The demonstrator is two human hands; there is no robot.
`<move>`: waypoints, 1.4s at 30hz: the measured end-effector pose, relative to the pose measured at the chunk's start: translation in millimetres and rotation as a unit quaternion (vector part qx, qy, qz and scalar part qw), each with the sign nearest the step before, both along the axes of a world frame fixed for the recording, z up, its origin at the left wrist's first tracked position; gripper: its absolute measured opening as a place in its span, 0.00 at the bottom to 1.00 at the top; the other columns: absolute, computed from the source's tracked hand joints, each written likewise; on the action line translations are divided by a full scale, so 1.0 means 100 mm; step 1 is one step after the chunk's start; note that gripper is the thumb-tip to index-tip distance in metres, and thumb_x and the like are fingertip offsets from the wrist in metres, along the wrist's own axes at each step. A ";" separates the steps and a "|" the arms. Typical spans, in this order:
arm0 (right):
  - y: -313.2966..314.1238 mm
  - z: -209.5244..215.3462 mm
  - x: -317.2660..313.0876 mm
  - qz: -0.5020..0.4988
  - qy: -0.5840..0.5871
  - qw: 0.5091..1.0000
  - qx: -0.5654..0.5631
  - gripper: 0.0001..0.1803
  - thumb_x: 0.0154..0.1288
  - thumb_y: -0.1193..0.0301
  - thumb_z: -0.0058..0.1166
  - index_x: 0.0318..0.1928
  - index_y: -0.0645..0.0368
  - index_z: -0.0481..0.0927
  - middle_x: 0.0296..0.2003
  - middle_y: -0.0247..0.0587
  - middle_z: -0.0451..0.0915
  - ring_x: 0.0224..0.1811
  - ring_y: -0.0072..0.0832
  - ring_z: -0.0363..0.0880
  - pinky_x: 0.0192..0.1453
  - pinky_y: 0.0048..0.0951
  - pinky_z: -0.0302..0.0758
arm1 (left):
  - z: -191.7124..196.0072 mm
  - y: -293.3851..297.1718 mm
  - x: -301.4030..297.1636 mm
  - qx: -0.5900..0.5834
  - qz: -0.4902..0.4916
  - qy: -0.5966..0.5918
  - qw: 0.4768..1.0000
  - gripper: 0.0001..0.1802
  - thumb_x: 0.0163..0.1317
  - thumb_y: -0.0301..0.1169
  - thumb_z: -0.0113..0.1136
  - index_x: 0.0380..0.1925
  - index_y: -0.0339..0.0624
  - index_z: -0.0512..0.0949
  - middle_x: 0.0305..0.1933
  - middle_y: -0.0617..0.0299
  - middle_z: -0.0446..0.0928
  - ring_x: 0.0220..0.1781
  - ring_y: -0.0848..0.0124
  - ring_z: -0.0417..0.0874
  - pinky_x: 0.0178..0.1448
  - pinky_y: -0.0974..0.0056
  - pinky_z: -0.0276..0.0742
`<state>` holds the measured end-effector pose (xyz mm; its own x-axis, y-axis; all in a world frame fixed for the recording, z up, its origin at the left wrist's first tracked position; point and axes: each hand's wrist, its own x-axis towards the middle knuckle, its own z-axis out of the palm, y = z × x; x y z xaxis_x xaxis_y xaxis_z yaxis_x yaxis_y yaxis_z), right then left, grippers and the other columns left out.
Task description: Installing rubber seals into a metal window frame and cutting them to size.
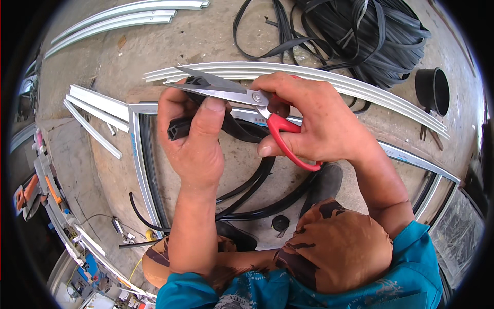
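My left hand [198,159] is closed on a black rubber sealing strip [179,129], pinched between thumb and fingers. One cut-looking, hollow end points left, and another part of the strip stands up above the fingers. In my right hand [329,121] is a pair of scissors [234,96] with red handles, fingers and thumb in the loops. The parted blades reach left across the strip, just above my left thumb; whether they touch it I cannot tell. From my left hand the strip runs right, and black lengths curve on the floor below.
A metal frame [140,154] lies on the concrete around my feet. White profiles [309,75] rest beyond and to the left. A big coil of flat black strip [370,41] is at the far right, near a black cylindrical container [426,87]. Tools clutter the lower left.
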<state>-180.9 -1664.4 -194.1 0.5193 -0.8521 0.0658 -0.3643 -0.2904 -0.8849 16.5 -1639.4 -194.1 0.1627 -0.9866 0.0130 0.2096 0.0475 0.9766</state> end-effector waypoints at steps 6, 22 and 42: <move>-0.01 0.04 -0.01 0.004 0.029 1.000 -0.002 0.26 0.52 0.66 0.63 0.53 0.54 0.74 0.23 0.42 0.79 0.29 0.46 0.80 0.32 0.45 0.72 | 0.00 0.01 -0.03 -0.011 -0.002 0.005 1.000 0.18 0.63 0.25 0.64 0.51 0.35 0.72 0.40 0.60 0.79 0.39 0.75 0.79 0.48 0.69 0.76; -0.05 0.01 0.03 -0.032 0.070 0.997 0.015 0.20 0.55 0.67 0.64 0.48 0.58 0.75 0.26 0.50 0.81 0.31 0.51 0.81 0.34 0.44 0.75 | -0.01 -0.02 0.00 0.044 -0.012 0.010 0.999 0.12 0.64 0.30 0.60 0.44 0.37 0.73 0.36 0.57 0.77 0.38 0.68 0.76 0.47 0.63 0.73; 1.60 -0.47 -1.47 -0.581 -0.093 0.753 0.294 0.20 0.61 0.74 0.63 0.49 0.58 0.67 0.32 0.37 0.75 0.26 0.27 0.79 0.32 0.29 0.79 | -1.01 1.03 -0.54 0.238 -0.580 -0.381 0.679 0.33 0.58 0.43 0.66 0.59 0.35 0.71 0.57 0.42 0.76 0.60 0.47 0.76 0.63 0.52 0.72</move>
<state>-327.9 -1504.0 -241.1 -0.5710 -0.6353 -0.5200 0.0758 0.5899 -0.8039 -37.4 -1536.7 -295.4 -0.6029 -0.3660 -0.7089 -0.7397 -0.0764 0.6686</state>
